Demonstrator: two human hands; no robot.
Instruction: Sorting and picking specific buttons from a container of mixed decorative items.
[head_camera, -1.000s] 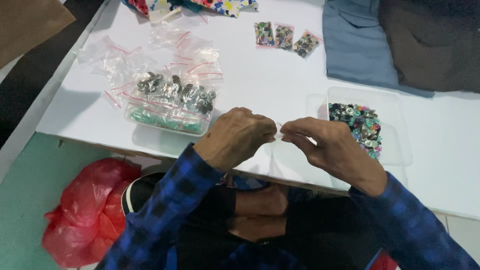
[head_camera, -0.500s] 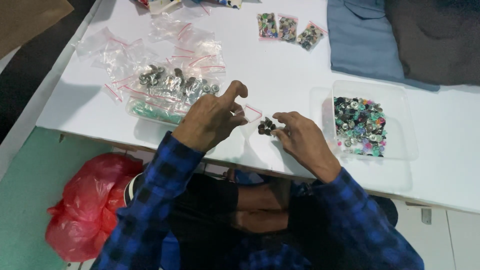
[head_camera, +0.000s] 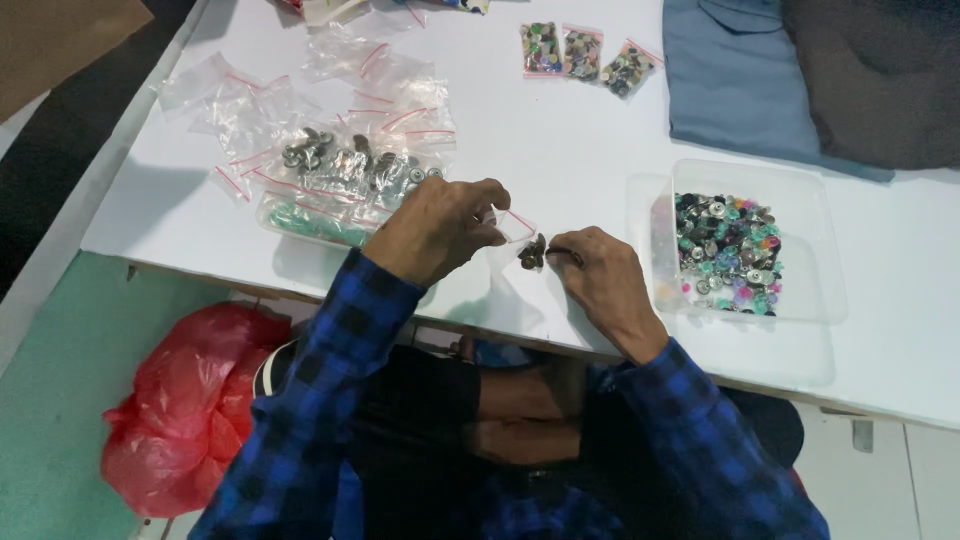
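Observation:
My left hand (head_camera: 440, 228) pinches a small clear zip bag (head_camera: 515, 228) with a red strip, held open just above the white table (head_camera: 560, 140). My right hand (head_camera: 600, 280) holds several dark metal buttons (head_camera: 532, 252) at the bag's mouth. Both hands are near the table's front edge, close together. Right of my right hand stands a clear plastic tray (head_camera: 810, 260) with a heap of coloured buttons (head_camera: 728, 250).
A pile of clear zip bags (head_camera: 330, 130), some filled with metal buttons, lies on a clear tray at the left. Three filled small bags (head_camera: 585, 55) lie at the back. Folded blue and dark cloth (head_camera: 800, 80) is at the back right. A red plastic bag (head_camera: 185, 410) sits on the floor.
My hands have parted a little and dropped toward the table edge. The small bag is now held open, with buttons in my right fingers at its mouth.

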